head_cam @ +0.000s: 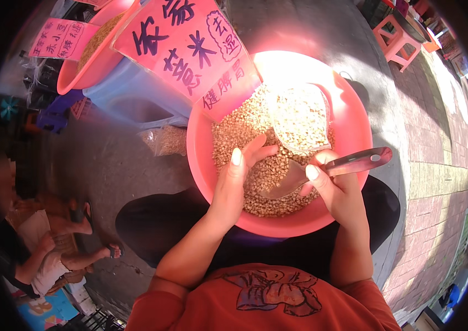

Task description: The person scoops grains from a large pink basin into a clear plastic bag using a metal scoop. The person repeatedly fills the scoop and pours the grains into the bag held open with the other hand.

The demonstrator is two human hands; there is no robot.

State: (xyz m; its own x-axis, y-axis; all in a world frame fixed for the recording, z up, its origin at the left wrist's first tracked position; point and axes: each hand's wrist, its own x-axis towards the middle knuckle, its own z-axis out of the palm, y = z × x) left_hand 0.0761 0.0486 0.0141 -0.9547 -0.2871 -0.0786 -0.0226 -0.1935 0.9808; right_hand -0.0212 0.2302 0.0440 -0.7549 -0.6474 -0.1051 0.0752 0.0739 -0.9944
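Observation:
A pink plastic basin (194,145) full of pale brown grain kernels (238,128) stands right before me. My right hand (337,190) grips a scoop by the neck, thumb on top. The scoop's dark handle (358,160) points right, and its metal blade (287,184) rests in the kernels, pointing left. Over the left part of the grain I hold my left hand (234,182), fingers spread and nothing in them. Beyond the scoop, a see-through plastic bag (300,118) filled with paler kernels lies on the heap. Strong sunlight washes out the basin's far side.
A large pink sign (188,49) with handwriting leans over the basin's far-left rim. Left of it, another grain basin (66,78) sits on a blue stool (134,91). A bag of grain (165,140) lies on the ground. A seated person (48,252) is at lower left, a pink stool (397,39) at upper right.

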